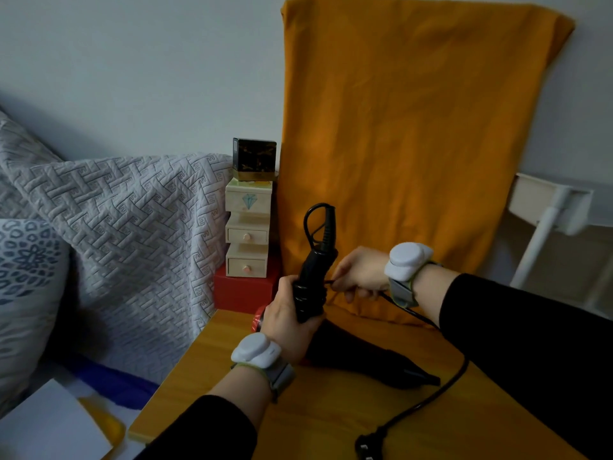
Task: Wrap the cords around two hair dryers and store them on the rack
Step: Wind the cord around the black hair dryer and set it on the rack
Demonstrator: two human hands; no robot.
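Note:
A black hair dryer (368, 358) lies with its body on the wooden table (205, 386), nozzle pointing right and handle sticking up. My left hand (288, 323) grips the handle low down, over a few turns of black cord (306, 293). My right hand (360, 272) pinches the cord just right of the handle. From there the cord (441, 390) runs down across the table to the plug (368, 444) near the front edge. A loop of cord stands above the handle's top. Only one dryer is in view.
An orange cloth (411, 154) hangs behind the table. At the back left, small wooden drawer boxes (248, 234) are stacked on a red box (243, 292), with a black cube (254, 158) on top. A quilted bedspread (126, 234) lies left; a white rack (547, 220) stands right.

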